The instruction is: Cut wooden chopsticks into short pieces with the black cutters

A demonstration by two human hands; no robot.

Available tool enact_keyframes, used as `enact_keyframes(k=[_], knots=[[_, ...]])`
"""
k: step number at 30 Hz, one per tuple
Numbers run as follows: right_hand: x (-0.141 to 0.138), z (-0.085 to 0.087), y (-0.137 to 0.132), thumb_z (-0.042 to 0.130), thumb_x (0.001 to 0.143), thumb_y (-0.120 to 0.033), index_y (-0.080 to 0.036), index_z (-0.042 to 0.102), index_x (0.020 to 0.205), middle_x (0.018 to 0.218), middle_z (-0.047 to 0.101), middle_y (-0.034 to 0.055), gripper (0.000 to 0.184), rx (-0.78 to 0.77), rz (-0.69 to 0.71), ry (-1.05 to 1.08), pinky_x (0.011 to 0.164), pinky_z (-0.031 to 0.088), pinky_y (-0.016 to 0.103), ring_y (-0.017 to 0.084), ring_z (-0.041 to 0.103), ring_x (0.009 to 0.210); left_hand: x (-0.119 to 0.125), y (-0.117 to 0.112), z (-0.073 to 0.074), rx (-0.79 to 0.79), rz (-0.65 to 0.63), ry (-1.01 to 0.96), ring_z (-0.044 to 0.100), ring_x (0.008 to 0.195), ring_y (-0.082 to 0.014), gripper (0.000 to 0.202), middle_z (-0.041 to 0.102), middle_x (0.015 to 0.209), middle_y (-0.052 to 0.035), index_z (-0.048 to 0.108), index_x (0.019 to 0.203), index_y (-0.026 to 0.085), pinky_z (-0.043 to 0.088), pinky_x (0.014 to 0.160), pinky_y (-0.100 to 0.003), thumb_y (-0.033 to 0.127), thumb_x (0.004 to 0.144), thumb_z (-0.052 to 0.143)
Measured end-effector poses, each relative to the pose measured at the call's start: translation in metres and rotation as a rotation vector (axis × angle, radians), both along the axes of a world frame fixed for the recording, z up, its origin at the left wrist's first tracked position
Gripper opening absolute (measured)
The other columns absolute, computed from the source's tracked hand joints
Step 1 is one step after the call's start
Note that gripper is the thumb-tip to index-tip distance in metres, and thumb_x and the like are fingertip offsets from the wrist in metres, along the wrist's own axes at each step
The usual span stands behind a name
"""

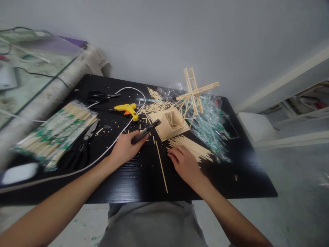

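My left hand lies on the black table with its fingers closed round a dark utility knife, which points up and to the right toward a small wooden stick house. My right hand rests palm down with curled fingers at the near end of a loose pile of bamboo sticks; whether it pinches one is hidden. A single long stick lies between my hands. Behind the house stands a stick windmill.
A yellow glue gun with a white cord lies at the back. Wrapped chopstick packs and black scissors sit on the left. Torn clear wrappers cover the right. A second pair of scissors lies far back.
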State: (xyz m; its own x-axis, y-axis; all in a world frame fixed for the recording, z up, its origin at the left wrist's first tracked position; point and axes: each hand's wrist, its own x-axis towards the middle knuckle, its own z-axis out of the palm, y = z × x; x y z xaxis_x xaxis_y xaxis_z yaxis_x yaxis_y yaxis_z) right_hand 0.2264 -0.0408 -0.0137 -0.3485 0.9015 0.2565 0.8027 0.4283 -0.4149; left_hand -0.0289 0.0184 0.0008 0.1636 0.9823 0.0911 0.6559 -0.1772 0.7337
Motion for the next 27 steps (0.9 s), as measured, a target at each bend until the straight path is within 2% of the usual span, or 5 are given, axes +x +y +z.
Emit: enact_keyframes(k=[4, 8, 16, 22, 27], knots=[[-0.024, 0.004, -0.011, 0.063, 0.098, -0.017, -0.018, 0.07, 0.108, 0.101, 0.072, 0.0111, 0.012, -0.133, 0.012, 0.034, 0.088, 0.06, 0.043, 0.027, 0.07, 0.094, 0.0, 0.0, -0.002, -0.008, -0.004, -0.003, 0.049, 0.056, -0.0124, 0.038, 0.057, 0.058, 0.0031, 0.067, 0.075, 0.019, 0.035, 0.057, -0.025, 0.05, 0.093, 0.058], [-0.042, 0.01, -0.015, 0.058, 0.092, -0.005, -0.015, 0.064, 0.112, 0.101, 0.072, 0.0122, 0.023, -0.272, -0.077, -0.014, 0.082, 0.059, 0.039, 0.026, 0.072, 0.089, 0.001, 0.0, -0.002, 0.014, -0.016, 0.007, 0.046, 0.055, -0.0118, 0.036, 0.057, 0.059, 0.0036, 0.065, 0.075, 0.019, 0.033, 0.057, -0.025, 0.048, 0.094, 0.057], [-0.048, 0.021, -0.006, 0.059, 0.088, -0.006, -0.011, 0.064, 0.115, 0.092, 0.075, 0.0108, 0.028, -0.453, -0.198, -0.221, 0.08, 0.052, 0.033, 0.026, 0.073, 0.088, -0.001, 0.003, -0.005, -0.047, 0.004, -0.088, 0.054, 0.066, -0.0148, 0.038, 0.061, 0.067, 0.0024, 0.066, 0.08, 0.018, 0.039, 0.063, -0.025, 0.051, 0.095, 0.055], [-0.038, 0.023, -0.003, 0.059, 0.089, -0.006, -0.013, 0.067, 0.108, 0.097, 0.072, 0.0097, 0.022, -0.445, -0.192, -0.214, 0.08, 0.049, 0.031, 0.023, 0.07, 0.091, -0.001, 0.003, -0.004, -0.013, 0.004, -0.048, 0.046, 0.057, -0.0129, 0.038, 0.054, 0.059, 0.0042, 0.06, 0.072, 0.019, 0.034, 0.058, -0.026, 0.051, 0.093, 0.056], [-0.035, 0.007, -0.008, 0.059, 0.088, -0.006, -0.016, 0.065, 0.099, 0.094, 0.069, 0.0071, 0.016, -0.315, -0.205, -0.156, 0.074, 0.047, 0.03, 0.021, 0.067, 0.084, 0.0, 0.001, -0.005, -0.053, -0.112, -0.079, 0.049, 0.06, -0.0132, 0.035, 0.057, 0.064, 0.0041, 0.064, 0.079, 0.019, 0.035, 0.06, -0.025, 0.048, 0.095, 0.055]])
